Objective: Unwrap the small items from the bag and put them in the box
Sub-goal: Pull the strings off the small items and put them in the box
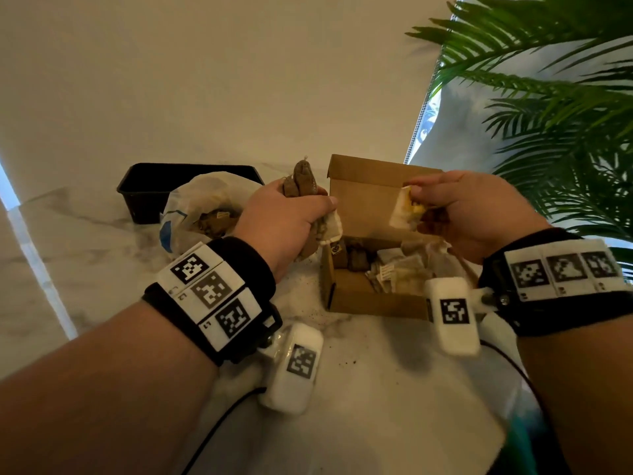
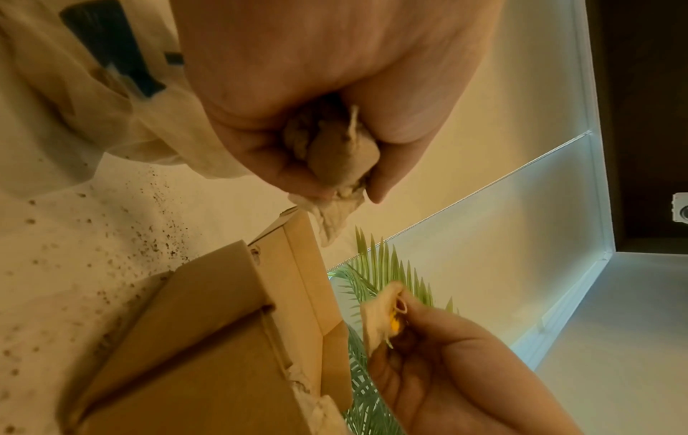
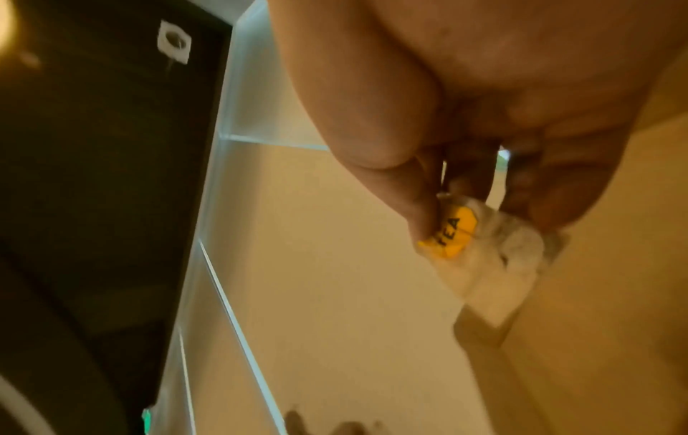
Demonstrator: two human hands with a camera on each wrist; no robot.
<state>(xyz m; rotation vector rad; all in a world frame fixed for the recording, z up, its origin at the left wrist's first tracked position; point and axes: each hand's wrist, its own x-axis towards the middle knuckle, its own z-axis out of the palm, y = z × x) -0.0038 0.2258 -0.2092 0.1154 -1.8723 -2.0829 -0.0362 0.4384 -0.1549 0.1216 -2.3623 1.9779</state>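
Note:
An open cardboard box (image 1: 356,296) stands on the marble table, with several brown and pale tea bags inside. My left hand (image 1: 291,214) grips a bunch of brown tea bags (image 1: 303,181) just left of the box; they poke out of the fist (image 2: 342,159). My right hand (image 1: 455,210) is over the box and pinches a white tea bag with a yellow tag (image 1: 407,209) that reads "TEA" (image 3: 452,231). A white plastic bag (image 1: 195,207) with more brown items lies to the left.
A black tray (image 1: 144,186) sits behind the plastic bag. Dark crumbs (image 2: 111,235) are scattered on the table (image 1: 376,389) near the box. Green palm leaves (image 1: 565,114) hang at the right, beside a window.

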